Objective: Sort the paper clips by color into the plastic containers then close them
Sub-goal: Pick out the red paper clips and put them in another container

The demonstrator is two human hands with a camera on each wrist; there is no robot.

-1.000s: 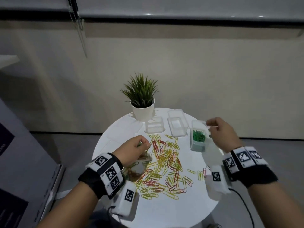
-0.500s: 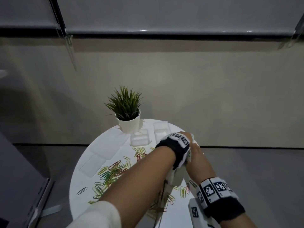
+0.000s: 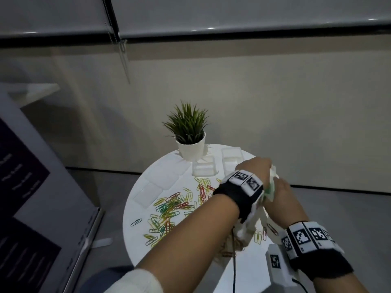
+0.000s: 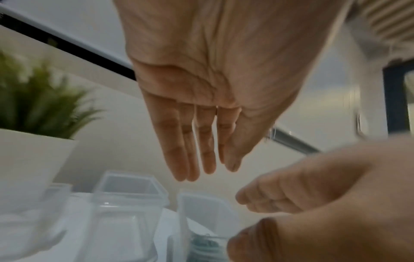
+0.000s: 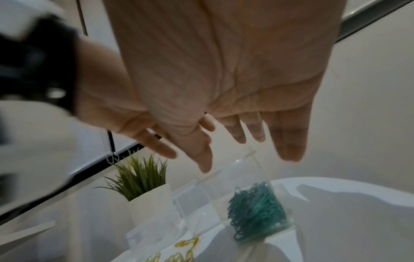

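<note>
A pile of red, yellow and green paper clips (image 3: 169,208) lies on the round white table (image 3: 211,278). At its right side stands a clear container (image 5: 257,203) with green clips in the bottom, mostly hidden between my hands in the head view. My left arm reaches across the table. My left hand (image 3: 254,168) hovers over that container with straight fingers (image 4: 190,159) and nothing in them. My right hand (image 3: 281,191) is just beside it, fingers (image 5: 289,141) spread above the container's rim, holding nothing I can see. Two empty containers (image 3: 205,169) (image 3: 231,157) stand behind the pile.
A potted plant (image 3: 188,132) stands at the table's far edge, right behind the empty containers. Flat clear lids (image 3: 148,192) lie at the left of the table. A stray clip (image 3: 136,222) lies near the left rim. A dark board (image 3: 31,197) stands at the left.
My left hand left the pile, where it pinched a green clip, crossed to the green-clip container and now is open. The right hand stayed beside that container. The head view shifted.
</note>
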